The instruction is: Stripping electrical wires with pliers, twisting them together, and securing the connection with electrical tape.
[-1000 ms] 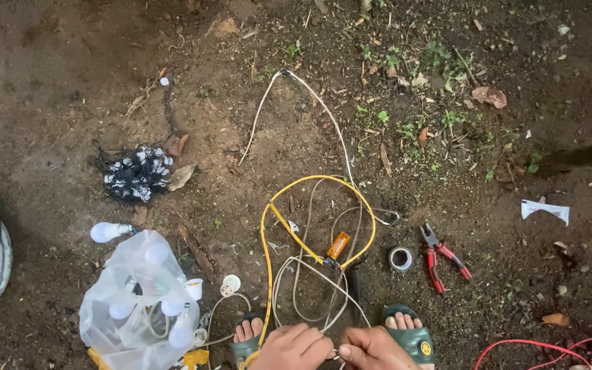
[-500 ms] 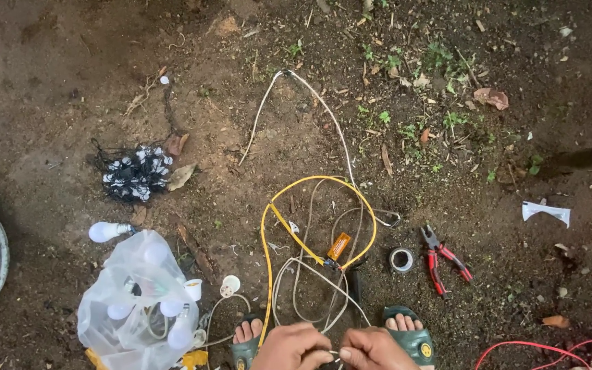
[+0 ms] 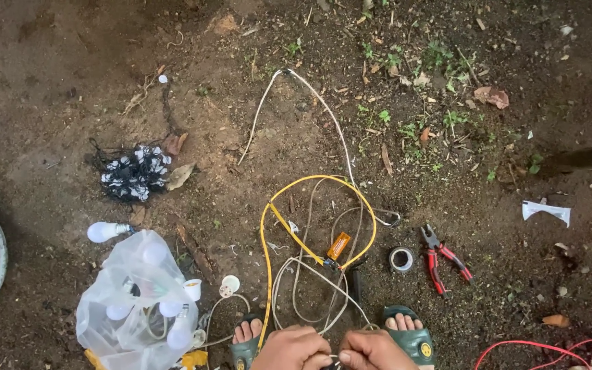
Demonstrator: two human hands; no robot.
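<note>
While a clear plastic bag of bulbs [image 3: 135, 308] lies on the dirt ground [image 3: 56, 75] at the left, a yellow cable [image 3: 279, 216] loops ahead of the feet. Both hands, left hand [image 3: 294, 349] and right hand [image 3: 373, 351], pinch white wires [image 3: 310, 268] between them at the bottom edge. Red pliers [image 3: 443, 259] and a tape roll [image 3: 401, 259] lie near the right.

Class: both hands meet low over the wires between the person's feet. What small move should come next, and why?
Probably reach the right hand for the red-handled pliers. Both hands, the left hand included, pinch the white wire ends together at the frame's bottom edge, and the pliers and tape roll lie just right of them.
</note>
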